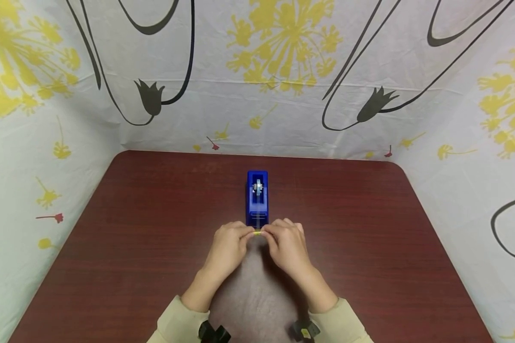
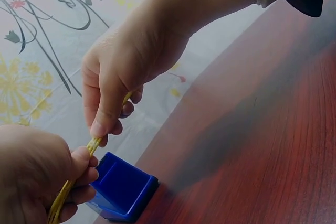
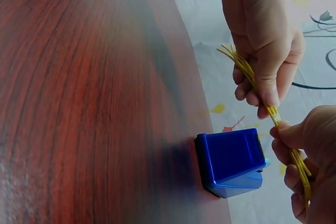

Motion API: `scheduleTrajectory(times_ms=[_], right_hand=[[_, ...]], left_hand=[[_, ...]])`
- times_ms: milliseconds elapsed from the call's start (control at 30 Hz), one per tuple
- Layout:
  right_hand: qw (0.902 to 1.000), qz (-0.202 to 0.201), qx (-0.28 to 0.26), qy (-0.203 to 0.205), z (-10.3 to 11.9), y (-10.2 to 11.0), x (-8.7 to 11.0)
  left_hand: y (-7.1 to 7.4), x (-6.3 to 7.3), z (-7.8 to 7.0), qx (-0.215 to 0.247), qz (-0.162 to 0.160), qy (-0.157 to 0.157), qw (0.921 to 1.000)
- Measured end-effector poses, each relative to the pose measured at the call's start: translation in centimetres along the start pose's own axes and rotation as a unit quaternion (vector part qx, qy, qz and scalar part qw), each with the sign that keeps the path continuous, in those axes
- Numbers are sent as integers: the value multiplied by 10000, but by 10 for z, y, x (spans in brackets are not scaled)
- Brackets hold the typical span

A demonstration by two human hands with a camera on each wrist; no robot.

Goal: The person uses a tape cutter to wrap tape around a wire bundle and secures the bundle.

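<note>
Both hands pinch one bundle of thin yellow strands (image 3: 244,66) between thumb and fingertips, close together at its middle. A shiny, pale patch (image 3: 274,115) shows on the bundle between the two thumbs, perhaps clear tape. The strands' ends fan out past my left hand (image 1: 228,245); more strands run beneath the fingers of my right hand (image 1: 288,243). Just beyond the fingertips stands a blue tape dispenser (image 1: 257,195) with a roll of clear tape (image 1: 258,187) in it. Its toothed cutting edge (image 3: 260,145) faces me.
The dark red-brown wooden table (image 1: 154,205) has rounded far corners. A white cloth (image 1: 223,114) with yellow, grey and red flower prints hangs behind it and at both sides. Small black devices (image 1: 214,332) sit at both sleeve cuffs.
</note>
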State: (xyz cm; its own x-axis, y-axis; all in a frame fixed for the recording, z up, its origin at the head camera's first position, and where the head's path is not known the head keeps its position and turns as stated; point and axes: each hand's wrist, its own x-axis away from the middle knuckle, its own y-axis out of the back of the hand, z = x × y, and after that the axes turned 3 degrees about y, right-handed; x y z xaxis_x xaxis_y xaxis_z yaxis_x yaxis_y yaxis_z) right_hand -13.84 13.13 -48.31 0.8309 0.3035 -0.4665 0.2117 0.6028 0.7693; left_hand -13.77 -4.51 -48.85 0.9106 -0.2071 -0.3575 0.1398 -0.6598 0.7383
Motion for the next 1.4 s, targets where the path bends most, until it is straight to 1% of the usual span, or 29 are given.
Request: scheduleTrajectory(times_ms=[233,500,800,900,1033,1133,1267,1400], right_hand=[[10000,-50,-53,-53,1,0,-1],[9998,-93,-129,-90,1,-1,-2],[9997,222,46,8,1,1,-3],[9996,245,131,74,0,1,-3],[9998,65,89,171,-1,1,-3],[9997,-108,33,196,-2,0,-2],[9995,-218,-3,216,-2,0,-2],[9992,-313,-10,264,-3,0,-2]], left_hand=[[-2,-1,1,163,-270,4,9995],[-2,-2,2,162,-400,-49,9991],[-3,-1,3,61,-490,47,9988],[-3,-1,3,55,-543,28,9985],[-3,-2,2,82,-630,-25,9980],[-3,-3,1,99,-638,-40,9979],[-2,-4,0,18,-555,-53,9984],[0,-5,-2,-150,-383,-37,9991]])
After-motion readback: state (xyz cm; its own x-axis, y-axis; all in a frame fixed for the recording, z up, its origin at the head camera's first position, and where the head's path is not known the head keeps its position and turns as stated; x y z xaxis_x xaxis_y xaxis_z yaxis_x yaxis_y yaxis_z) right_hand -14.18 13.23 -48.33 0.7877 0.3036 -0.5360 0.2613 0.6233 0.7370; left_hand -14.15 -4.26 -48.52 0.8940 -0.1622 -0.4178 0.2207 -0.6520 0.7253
